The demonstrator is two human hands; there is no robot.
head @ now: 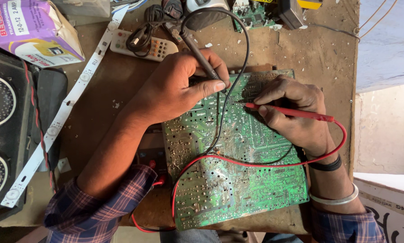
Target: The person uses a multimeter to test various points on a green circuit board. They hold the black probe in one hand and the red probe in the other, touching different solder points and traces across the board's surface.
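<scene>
Head view: left hand [175, 90] grips black probe [202, 56], right hand [292, 112] grips red probe [292, 112], both tips on green circuit board [238, 180]; probing underway, steady contact required.

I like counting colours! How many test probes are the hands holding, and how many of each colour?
Black probe, in the left hand: 1
Red probe, in the right hand: 1
Total: 2, both tips on the green circuit board.
</scene>
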